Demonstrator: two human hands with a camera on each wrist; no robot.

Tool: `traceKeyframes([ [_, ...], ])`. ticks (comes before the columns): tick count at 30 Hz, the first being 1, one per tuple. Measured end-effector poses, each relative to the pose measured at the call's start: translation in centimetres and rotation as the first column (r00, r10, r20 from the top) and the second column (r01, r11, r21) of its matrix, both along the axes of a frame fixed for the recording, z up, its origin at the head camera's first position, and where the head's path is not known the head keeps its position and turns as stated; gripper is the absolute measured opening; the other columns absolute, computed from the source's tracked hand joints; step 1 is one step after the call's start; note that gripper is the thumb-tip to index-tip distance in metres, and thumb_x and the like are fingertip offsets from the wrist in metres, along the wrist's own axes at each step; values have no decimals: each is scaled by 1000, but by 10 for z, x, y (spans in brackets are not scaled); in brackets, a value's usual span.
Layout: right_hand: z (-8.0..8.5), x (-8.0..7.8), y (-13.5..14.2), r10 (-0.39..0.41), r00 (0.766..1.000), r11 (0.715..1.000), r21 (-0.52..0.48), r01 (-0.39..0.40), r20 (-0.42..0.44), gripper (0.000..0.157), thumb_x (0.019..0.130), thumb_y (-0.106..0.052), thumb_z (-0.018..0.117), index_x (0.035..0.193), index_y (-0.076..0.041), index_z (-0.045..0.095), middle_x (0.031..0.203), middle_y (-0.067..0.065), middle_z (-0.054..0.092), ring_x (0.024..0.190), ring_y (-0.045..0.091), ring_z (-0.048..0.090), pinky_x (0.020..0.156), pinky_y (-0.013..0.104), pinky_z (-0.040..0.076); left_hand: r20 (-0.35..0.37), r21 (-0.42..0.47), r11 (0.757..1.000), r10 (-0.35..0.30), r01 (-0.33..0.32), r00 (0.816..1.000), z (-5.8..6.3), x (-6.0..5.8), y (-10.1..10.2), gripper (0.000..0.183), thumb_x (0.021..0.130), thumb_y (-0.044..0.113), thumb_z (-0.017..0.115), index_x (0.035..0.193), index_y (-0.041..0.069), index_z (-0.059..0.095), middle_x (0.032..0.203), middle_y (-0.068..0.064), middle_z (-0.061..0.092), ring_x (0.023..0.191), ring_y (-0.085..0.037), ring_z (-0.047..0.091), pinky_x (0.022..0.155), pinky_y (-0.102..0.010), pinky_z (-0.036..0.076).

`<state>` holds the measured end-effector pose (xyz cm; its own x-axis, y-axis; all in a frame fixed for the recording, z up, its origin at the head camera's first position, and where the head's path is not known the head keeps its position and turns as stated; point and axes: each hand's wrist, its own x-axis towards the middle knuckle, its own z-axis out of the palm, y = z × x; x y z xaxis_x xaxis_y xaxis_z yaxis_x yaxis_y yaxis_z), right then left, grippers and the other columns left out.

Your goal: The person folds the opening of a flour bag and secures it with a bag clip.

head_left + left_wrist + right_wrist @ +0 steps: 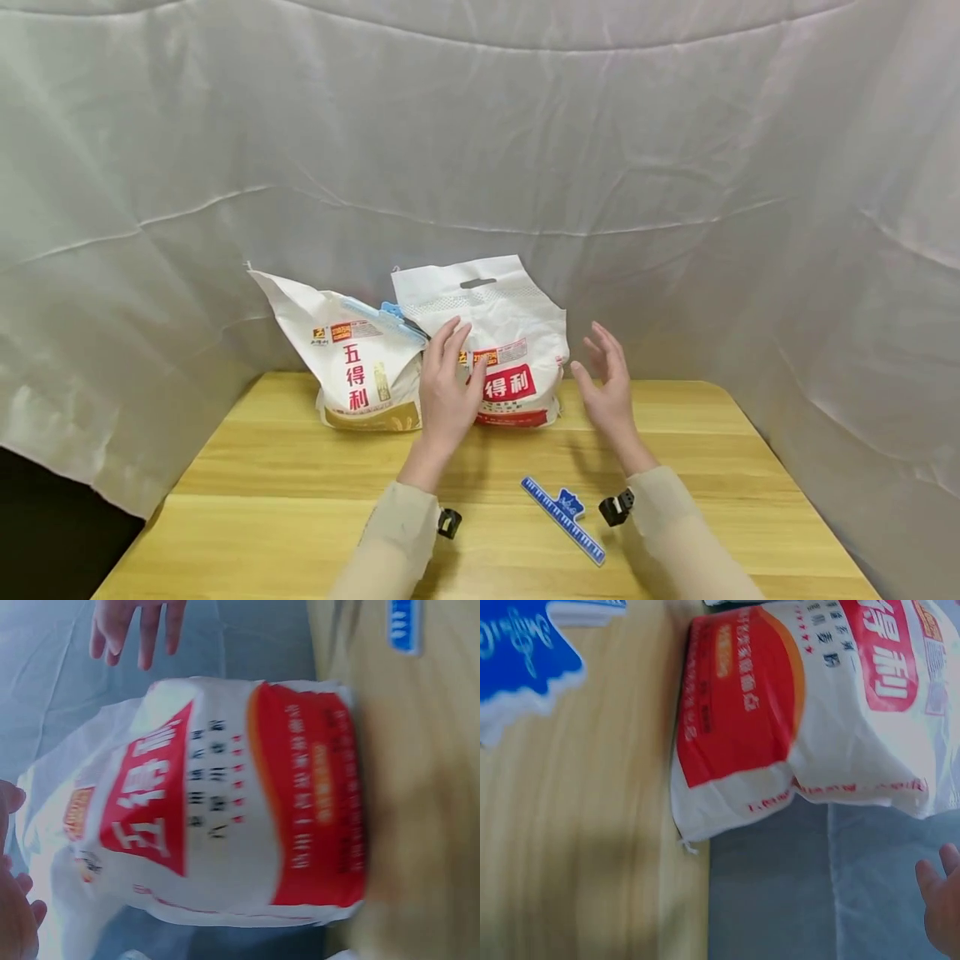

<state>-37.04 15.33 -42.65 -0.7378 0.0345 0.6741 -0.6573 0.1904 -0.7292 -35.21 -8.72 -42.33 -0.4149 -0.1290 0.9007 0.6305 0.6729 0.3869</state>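
left hand (448, 383) and right hand (609, 390): 2, fingers loosely spread, holding nothing; red-labelled bag (517, 342) upright between them, left hand nearer.

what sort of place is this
Probably a makeshift filming booth: grey cloth hangs behind and beside a wooden table, and black wrist cameras are in view.
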Motion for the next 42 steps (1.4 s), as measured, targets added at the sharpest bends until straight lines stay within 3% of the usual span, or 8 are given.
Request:
traceKeyframes([
  [3, 10, 2, 3, 6, 1000, 1000, 8, -6, -9, 62, 95, 14, 62, 153, 8, 41, 160, 25, 38, 140, 49, 46, 115, 60, 39, -19, -52, 998, -19, 18, 1000, 19, -7, 0, 52, 92, 10, 79, 140, 3, 61, 147, -15, 57, 135, -32, 54, 112, -47, 46],
  [11, 25, -8, 3, 34, 999, 998, 56, -36, 40, 60, 97, 10, 62, 153, 6, 41, 159, 25, 39, 138, 51, 47, 114, 66, 37, -38, -157, 984, -85, 78, 996, 68, -28, -1, 50, 94, 11, 76, 141, 3, 61, 148, -14, 58, 135, -31, 54, 117, -40, 41],
  [19, 40, -21, -1, 76, 997, 986, 146, -79, 27, 60, 97, 10, 63, 153, 9, 40, 157, 30, 41, 135, 55, 48, 110, 65, 42, 4, -246, 964, -104, 102, 995, 100, -51, -1, 47, 95, 13, 76, 140, 5, 63, 148, -9, 60, 136, -28, 55, 117, -40, 41],
  [28, 26, -62, -1, 91, 994, 969, 225, -103, 63, 62, 100, 5, 63, 156, 2, 39, 155, 24, 47, 126, 50, 58, 106, 62, 48, 137, -429, 900, -14, 72, 990, 120, -68, -4, 48, 99, 23, 72, 144, 11, 62, 151, -5, 58, 140, -25, 51, 118, -41, 40],
  [31, 25, -66, -1, 86, 993, 961, 256, -104, 81, 62, 100, 2, 64, 157, -3, 41, 154, 21, 50, 122, 45, 63, 103, 56, 53, 177, -489, 869, 20, 71, 984, 124, -73, -5, 50, 100, 26, 72, 146, 12, 60, 151, -4, 58, 141, -25, 51, 119, -40, 39],
  [35, 25, -69, -1, 80, 992, 952, 287, -105, 95, 61, 100, -1, 65, 157, -7, 43, 139, 26, 61, 116, 45, 67, 98, 55, 56, 236, -538, 839, 54, 84, 970, 127, -78, -8, 54, 100, 29, 71, 150, 15, 56, 152, -4, 57, 141, -25, 50, 120, -41, 37],
  [42, 25, -72, -3, 18, 997, 944, 327, -42, 76, 55, 99, 2, 64, 152, -5, 50, 119, 29, 68, 107, 43, 70, 94, 54, 58, 293, -560, 820, 62, 119, 954, 127, -82, -10, 59, 100, 28, 72, 154, 16, 51, 150, -5, 59, 139, -26, 52, 119, -42, 38],
])
